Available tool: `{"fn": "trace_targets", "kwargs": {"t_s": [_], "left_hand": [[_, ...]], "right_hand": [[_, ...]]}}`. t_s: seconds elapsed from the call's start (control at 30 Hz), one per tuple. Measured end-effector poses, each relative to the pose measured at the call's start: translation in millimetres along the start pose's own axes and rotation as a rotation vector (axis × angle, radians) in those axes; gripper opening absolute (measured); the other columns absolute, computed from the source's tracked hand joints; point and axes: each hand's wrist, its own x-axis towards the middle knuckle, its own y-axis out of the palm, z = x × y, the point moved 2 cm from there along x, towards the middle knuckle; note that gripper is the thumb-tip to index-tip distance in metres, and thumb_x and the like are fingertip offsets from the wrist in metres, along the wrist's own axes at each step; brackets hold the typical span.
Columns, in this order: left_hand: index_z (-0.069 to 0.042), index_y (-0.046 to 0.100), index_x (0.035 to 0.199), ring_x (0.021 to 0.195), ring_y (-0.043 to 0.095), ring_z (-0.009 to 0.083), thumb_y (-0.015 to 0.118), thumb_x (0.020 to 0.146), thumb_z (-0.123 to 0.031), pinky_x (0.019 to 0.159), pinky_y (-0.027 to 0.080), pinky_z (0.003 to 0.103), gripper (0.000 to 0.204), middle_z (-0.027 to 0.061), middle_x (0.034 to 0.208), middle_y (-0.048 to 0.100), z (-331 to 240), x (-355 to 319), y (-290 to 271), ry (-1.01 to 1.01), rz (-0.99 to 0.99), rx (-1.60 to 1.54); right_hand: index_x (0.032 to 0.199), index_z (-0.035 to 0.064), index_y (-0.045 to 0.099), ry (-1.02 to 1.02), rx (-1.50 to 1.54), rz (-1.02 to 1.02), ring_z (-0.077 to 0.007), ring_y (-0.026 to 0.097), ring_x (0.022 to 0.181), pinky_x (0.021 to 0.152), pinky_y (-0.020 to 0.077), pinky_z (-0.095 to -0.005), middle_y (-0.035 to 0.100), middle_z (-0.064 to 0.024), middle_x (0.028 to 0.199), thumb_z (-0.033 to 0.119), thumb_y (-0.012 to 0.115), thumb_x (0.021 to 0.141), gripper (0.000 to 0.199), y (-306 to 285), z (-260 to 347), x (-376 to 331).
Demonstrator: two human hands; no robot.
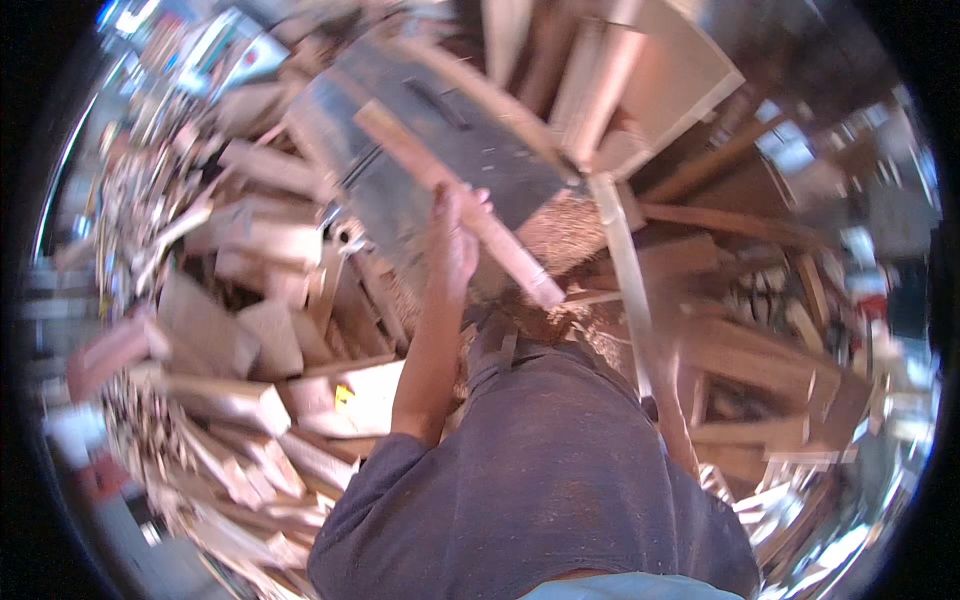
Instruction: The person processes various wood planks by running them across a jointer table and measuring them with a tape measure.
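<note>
Machine table (470,150) at 12 o'clock; wooden strip (450,195) lies across it, left hand (455,235) on the strip. Offcut pile (240,330) at 9 o'clock, boards (760,350) at 3 o'clock.

A long, narrow wooden strip (450,205) of pale reddish-brown colour is held near its middle by the left hand (455,235). It is laid diagonally, from the upper left down to the lower right, over the flat grey metal table of a machine (440,130). Its lower end is seen just beside a heap of sawdust (560,240). The picture is blurred, so finer details cannot be told.
</note>
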Motion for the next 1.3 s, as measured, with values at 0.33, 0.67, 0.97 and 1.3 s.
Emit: {"fn": "trace_targets", "kwargs": {"t_s": [0.33,0.67,0.97,1.3], "left_hand": [[-0.007,0.046,0.138,0.088,0.061,0.027,0.066,0.089,-0.073,0.076,0.054,0.044,0.084,0.0089,0.112,0.055,45,-52,49,-0.295,-0.24,0.349],[-0.005,0.05,0.122,0.087,0.065,0.0275,0.058,0.099,-0.064,0.075,0.055,0.042,0.064,0.0092,0.103,0.057,23,-52,66,-0.514,-0.09,0.491],[-0.003,0.05,0.129,0.096,0.067,0.0281,0.061,0.105,-0.04,0.086,0.058,0.041,0.046,0.0111,0.11,0.057,38,-92,49,-0.463,0.034,0.517],[-0.002,0.053,0.128,0.097,0.067,0.0268,0.066,0.103,-0.034,0.088,0.059,0.039,0.042,0.0103,0.11,0.059,40,-119,-13,-0.404,-0.132,0.548]], "right_hand": [[0.107,0.0037,0.076,0.257,0.25,-0.23,-0.0183,0.065,0.071,0.065,0.0517,-0.0368,0.075,-0.0089,0.088,0.048,0.077,0.084,0.05,-51,24,-51],[0.096,-0.0005,0.069,0.375,0.686,-0.564,-0.0123,0.061,0.067,0.057,0.0491,-0.0315,0.066,-0.004,0.078,0.038,0.079,0.09,0.04,-67,19,-64],[0.096,-0.0015,0.074,0.458,0.418,-0.864,-0.0207,0.068,0.074,0.068,0.0557,-0.039,0.072,-0.0122,0.084,0.037,0.082,0.084,0.041,-198,-54,48],[0.108,-0.0043,0.07,0.528,0.147,-0.916,-0.027,0.074,0.092,0.081,0.0591,-0.0392,0.075,-0.0175,0.094,0.029,0.088,0.073,0.051,-346,-59,142]]}}
